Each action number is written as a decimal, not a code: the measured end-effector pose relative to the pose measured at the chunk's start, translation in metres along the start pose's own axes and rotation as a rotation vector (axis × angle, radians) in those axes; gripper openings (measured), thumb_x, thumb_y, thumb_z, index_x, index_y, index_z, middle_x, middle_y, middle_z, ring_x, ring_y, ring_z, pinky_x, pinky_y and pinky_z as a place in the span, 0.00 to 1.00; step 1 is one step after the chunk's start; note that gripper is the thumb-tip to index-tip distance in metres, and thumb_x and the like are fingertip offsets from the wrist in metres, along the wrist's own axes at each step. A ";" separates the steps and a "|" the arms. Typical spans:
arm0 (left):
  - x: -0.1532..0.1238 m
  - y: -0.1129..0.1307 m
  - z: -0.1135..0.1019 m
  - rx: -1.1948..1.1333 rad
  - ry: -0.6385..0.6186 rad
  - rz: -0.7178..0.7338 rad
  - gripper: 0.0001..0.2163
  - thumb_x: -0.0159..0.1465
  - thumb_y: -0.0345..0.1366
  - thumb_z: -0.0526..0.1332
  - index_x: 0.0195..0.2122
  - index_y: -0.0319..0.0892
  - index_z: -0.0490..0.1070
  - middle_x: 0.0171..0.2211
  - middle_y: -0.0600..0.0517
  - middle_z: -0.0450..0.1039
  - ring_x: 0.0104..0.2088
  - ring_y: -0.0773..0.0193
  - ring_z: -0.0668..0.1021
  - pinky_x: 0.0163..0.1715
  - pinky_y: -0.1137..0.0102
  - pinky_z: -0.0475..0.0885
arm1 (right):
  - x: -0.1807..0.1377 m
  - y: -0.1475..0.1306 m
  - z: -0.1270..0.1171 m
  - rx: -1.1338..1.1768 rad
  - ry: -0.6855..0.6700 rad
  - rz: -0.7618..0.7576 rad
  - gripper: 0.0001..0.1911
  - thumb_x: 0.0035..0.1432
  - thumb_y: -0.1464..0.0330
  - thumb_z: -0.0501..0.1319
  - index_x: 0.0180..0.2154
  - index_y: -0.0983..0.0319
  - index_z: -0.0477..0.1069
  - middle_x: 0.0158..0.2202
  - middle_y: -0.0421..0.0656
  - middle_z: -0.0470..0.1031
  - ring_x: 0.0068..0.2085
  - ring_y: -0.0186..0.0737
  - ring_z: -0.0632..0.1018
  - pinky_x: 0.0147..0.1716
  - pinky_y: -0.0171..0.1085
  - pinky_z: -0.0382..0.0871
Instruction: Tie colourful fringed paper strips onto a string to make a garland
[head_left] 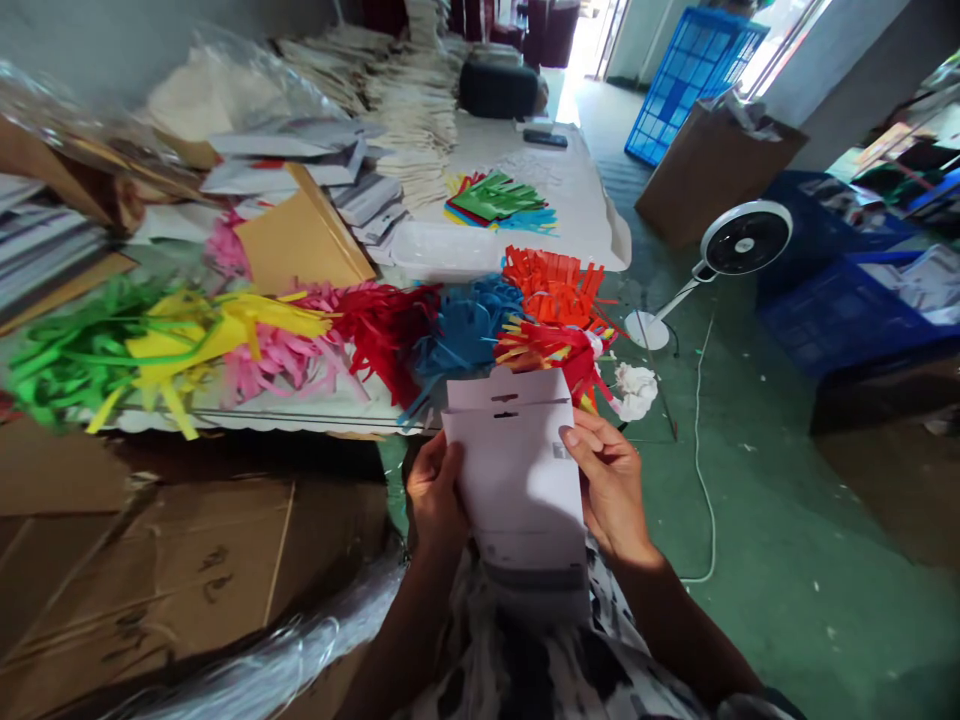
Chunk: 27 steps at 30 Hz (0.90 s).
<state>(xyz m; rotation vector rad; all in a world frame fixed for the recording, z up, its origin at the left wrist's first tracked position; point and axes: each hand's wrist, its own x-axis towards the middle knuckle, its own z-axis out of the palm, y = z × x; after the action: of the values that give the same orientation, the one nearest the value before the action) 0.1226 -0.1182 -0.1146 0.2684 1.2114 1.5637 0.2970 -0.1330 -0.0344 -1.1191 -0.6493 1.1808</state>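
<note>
Both my hands hold a stack of white cardboard header cards (517,470) upright in front of my lap. My left hand (436,495) grips the stack's left edge with its fingers curled behind. My right hand (611,480) grips the right edge, thumb pressed on the front card. Just beyond the cards, along the table's near edge, lie bunches of cut paper fringe: red and orange (555,300), blue (465,335), dark red (382,330), pink (277,355), yellow (202,335) and green (67,355).
The white table (585,215) also bears a clear plastic tray (442,250), more coloured fringe (499,200) and piles of cards (412,110). Flattened cardboard (150,570) lies at the lower left. A floor fan (739,245), blue crates (690,70) and a brown box (712,165) stand on the green floor.
</note>
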 end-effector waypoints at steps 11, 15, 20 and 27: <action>0.007 0.007 0.006 -0.106 -0.163 0.063 0.20 0.60 0.45 0.76 0.49 0.51 0.72 0.43 0.54 0.82 0.38 0.64 0.83 0.43 0.69 0.78 | -0.002 -0.002 0.026 -0.189 -0.053 -0.251 0.11 0.62 0.66 0.71 0.47 0.53 0.80 0.43 0.41 0.86 0.44 0.39 0.86 0.47 0.40 0.81; 0.005 0.015 0.001 -0.016 -0.093 0.180 0.18 0.57 0.45 0.77 0.41 0.45 0.73 0.32 0.57 0.79 0.30 0.69 0.79 0.35 0.75 0.74 | -0.002 0.001 0.016 -0.333 -0.021 -0.292 0.16 0.62 0.67 0.71 0.52 0.53 0.78 0.47 0.42 0.85 0.47 0.41 0.85 0.50 0.45 0.80; -0.014 0.036 0.003 0.201 -0.026 0.445 0.17 0.54 0.41 0.79 0.38 0.41 0.77 0.28 0.56 0.78 0.26 0.70 0.78 0.30 0.77 0.73 | -0.011 -0.016 0.007 -0.756 0.006 -0.875 0.30 0.60 0.74 0.70 0.62 0.50 0.73 0.62 0.44 0.77 0.63 0.52 0.77 0.64 0.59 0.68; -0.050 0.047 0.026 0.361 -0.163 0.754 0.14 0.58 0.32 0.77 0.45 0.46 0.80 0.40 0.53 0.85 0.38 0.64 0.86 0.39 0.73 0.82 | -0.037 -0.045 0.007 -1.153 0.069 -1.107 0.32 0.59 0.77 0.69 0.63 0.50 0.73 0.62 0.43 0.78 0.64 0.59 0.73 0.65 0.59 0.60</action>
<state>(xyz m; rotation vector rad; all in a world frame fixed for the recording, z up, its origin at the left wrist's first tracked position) 0.1323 -0.1402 -0.0456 1.1735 1.3330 1.8824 0.2973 -0.1651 0.0147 -1.3496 -1.6990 -0.2943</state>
